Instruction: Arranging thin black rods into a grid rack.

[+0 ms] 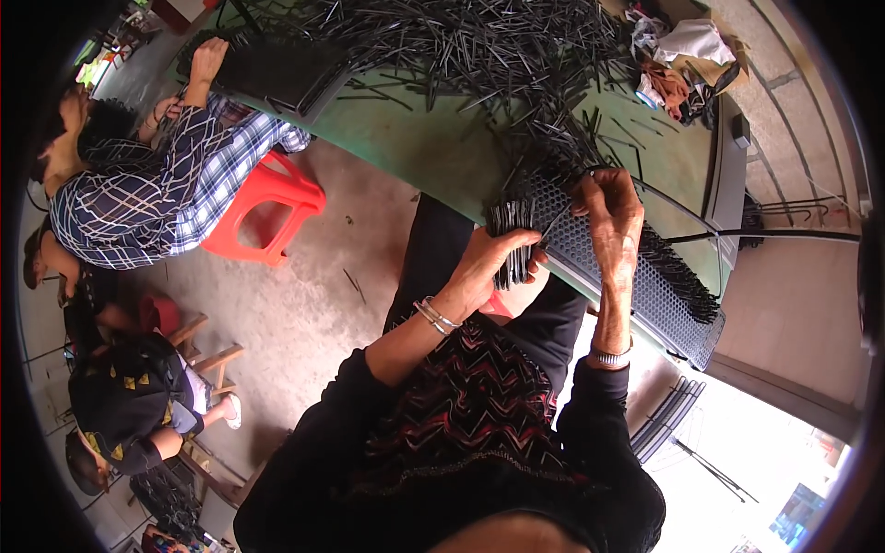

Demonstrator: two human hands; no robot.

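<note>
A bundle of thin black sticks stands roughly upright in my left hand, its fingers wrapped round the lower part. My right hand is closed in a pinch above a grey tray full of small round holes. A small dark bit shows at its fingertips, too little to tell what it is. Black sticks stand packed in the holes along the tray's far right side, while the holes between my hands show bare. The tray lies along the near edge of the green table, reaching past its corner.
Loose black sticks lie heaped across the table. Plastic bags and cloth sit at the far right. A dark cable runs in from the right. Another person works at the far left beside a red stool; a further person sits lower left.
</note>
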